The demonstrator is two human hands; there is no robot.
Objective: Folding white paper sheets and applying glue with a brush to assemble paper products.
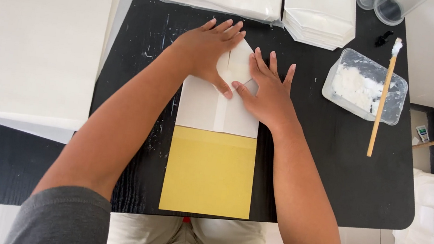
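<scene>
While both palms lie flat with fingers spread on the white paper bag near the table's far edge, the left hand and right hand should press the pointed folds evenly, keeping it square over the yellow card.

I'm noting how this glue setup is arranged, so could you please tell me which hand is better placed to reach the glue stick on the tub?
Probably the right hand: it presses the folded white paper on the side where the wooden stick lies across the glue tub. The left hand would have to cross over.
</scene>
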